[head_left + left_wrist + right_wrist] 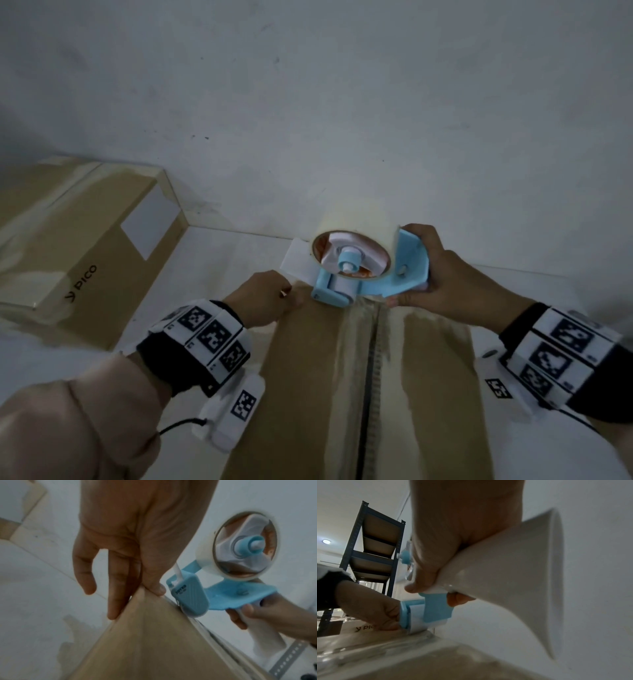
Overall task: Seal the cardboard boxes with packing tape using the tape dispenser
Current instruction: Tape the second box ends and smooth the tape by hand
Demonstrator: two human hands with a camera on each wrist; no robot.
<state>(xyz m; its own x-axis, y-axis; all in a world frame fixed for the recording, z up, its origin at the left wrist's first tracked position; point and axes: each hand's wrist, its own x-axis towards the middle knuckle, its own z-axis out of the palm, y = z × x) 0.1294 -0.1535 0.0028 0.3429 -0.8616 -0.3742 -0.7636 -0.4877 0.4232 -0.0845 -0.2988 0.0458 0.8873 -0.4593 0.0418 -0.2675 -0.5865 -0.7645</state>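
Note:
A brown cardboard box [308,394] lies in front of me with a dark seam down its top and shiny tape along it. At the box's far edge sits the blue tape dispenser [404,270] with its pale tape roll [205,563]. Its front roller [418,618] rests on the box top [419,662]. My right hand [428,274] grips the dispenser's white handle [513,568]. My left hand [270,298] holds the far left edge of the box [145,642], thumb on top and fingers [116,601] down the far side, right beside the dispenser [190,597].
A second cardboard box [78,246] printed PICO lies to the left against the white wall [342,102]. A dark metal shelf rack [375,550] stands further left. The boxes rest on a white surface [212,260].

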